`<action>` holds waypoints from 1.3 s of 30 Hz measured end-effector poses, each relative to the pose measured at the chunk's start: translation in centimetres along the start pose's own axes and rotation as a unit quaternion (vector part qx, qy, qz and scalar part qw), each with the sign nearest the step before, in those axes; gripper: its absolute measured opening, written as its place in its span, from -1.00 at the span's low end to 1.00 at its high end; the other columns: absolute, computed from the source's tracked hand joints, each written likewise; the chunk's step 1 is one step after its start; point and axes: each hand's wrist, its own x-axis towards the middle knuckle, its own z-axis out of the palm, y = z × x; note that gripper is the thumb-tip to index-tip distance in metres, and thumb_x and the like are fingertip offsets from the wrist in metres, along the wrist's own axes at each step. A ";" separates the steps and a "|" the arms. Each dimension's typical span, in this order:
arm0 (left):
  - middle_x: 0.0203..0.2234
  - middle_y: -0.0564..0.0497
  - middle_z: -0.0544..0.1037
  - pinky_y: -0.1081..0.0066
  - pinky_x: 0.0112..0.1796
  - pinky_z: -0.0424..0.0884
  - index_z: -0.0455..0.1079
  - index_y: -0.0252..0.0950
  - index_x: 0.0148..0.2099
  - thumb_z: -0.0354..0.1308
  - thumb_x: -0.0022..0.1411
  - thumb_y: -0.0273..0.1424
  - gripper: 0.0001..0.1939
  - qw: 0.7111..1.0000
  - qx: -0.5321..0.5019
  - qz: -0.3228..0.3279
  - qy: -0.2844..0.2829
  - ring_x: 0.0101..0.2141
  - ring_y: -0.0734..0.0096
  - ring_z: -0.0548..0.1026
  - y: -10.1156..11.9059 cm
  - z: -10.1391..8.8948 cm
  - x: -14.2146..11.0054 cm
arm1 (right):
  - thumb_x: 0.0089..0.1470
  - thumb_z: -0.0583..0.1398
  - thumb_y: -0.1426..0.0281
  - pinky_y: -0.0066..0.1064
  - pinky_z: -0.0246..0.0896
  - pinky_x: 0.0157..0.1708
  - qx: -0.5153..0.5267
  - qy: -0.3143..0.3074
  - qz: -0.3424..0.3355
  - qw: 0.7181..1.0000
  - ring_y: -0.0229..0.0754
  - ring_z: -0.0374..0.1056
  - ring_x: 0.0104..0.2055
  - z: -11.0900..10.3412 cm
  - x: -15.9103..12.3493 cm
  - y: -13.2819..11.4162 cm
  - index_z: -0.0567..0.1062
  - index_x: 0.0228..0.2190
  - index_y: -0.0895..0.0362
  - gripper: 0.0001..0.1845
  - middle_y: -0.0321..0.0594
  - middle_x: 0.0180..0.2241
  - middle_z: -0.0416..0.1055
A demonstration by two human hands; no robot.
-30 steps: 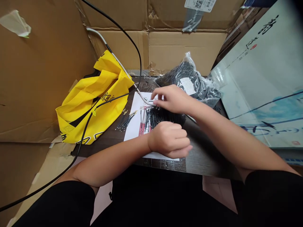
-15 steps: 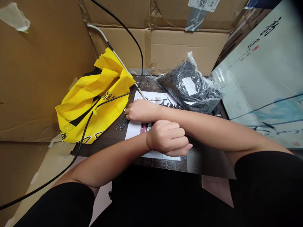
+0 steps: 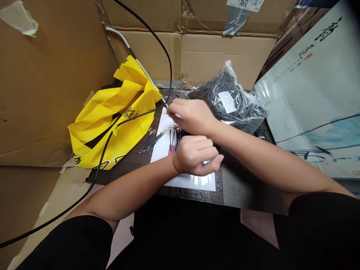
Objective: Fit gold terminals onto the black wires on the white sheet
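While the left hand (image 3: 197, 155) and right hand (image 3: 192, 116) hold their fingers together, a yellow bag (image 3: 112, 127) reads "3000" nearby.

Dark table (image 3: 242, 183), paper sheet (image 3: 161, 129), bagged wires (image 3: 232, 103)

Thin black wires (image 3: 149, 141) tipped with brass terminals are laid slantwise in a loose row on a white paper sheet (image 3: 159, 154). Just beside them, more black wires (image 3: 174, 139) are set nearly parallel, with a pinkish-red strip (image 3: 171, 149) at their lower ends, partly hidden from view. Beyond the sheet, a clear plastic bag (image 3: 239, 112) packed with black wires lies on its side, a white label (image 3: 227, 102) stuck to it.
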 end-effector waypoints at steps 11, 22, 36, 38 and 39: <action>-0.36 0.00 0.55 0.41 -0.29 0.37 0.45 -0.27 -0.21 0.01 0.39 -0.24 -0.73 0.959 -0.074 -0.272 0.031 -0.36 0.53 0.44 -1.6 0.5 0.2 | 0.18 0.21 0.37 -0.25 0.29 -0.31 0.196 0.205 0.144 0.948 -0.18 0.36 -0.36 -2.9 -12.5 0.0 0.58 -0.18 -0.03 -0.82 -0.21 -0.32 0.52; -0.49 0.03 0.35 0.33 -0.32 0.33 0.27 -0.24 -0.41 -0.15 0.45 -0.21 -0.60 0.951 -0.128 -0.280 0.020 -0.41 0.52 0.36 -1.6 0.7 0.1 | 0.31 0.03 0.14 -0.08 0.12 0.05 0.008 0.198 0.239 0.951 -0.03 0.39 -0.08 -2.7 -15.7 6.3 0.57 -0.24 0.05 -0.62 -0.13 -0.21 0.55; -0.45 0.04 0.50 0.43 -0.28 0.38 0.40 -0.24 -0.25 -0.06 0.44 -0.29 -0.73 0.967 -0.076 -0.239 -0.042 -0.37 0.56 0.45 -1.7 1.2 -0.1 | 0.32 -0.08 0.07 -0.12 0.07 -0.01 -0.032 0.100 0.330 0.938 0.00 0.34 -0.06 -0.4 -16.1 9.5 0.52 -0.19 0.05 -0.52 -0.10 -0.15 0.50; -0.37 0.04 0.57 0.46 -0.24 0.42 0.44 -0.24 -0.15 -0.04 0.43 -0.32 -0.76 0.968 -0.066 -0.237 -0.041 -0.32 0.58 0.51 -1.6 1.2 -0.1 | 0.32 -0.06 0.08 -0.10 0.06 0.01 -0.044 0.102 0.340 0.934 0.00 0.33 -0.04 -0.2 -16.0 9.3 0.52 -0.18 0.04 -0.54 -0.12 -0.13 0.50; -0.34 0.03 0.60 0.48 -0.23 0.43 0.44 -0.25 -0.12 -0.04 0.43 -0.33 -0.77 0.968 -0.063 -0.238 -0.042 -0.29 0.58 0.53 -1.5 1.2 0.0 | 0.31 -0.05 0.09 -0.09 0.05 0.03 -0.050 0.106 0.348 0.930 0.00 0.32 -0.03 -0.1 -16.0 9.2 0.52 -0.18 0.03 -0.55 -0.12 -0.11 0.50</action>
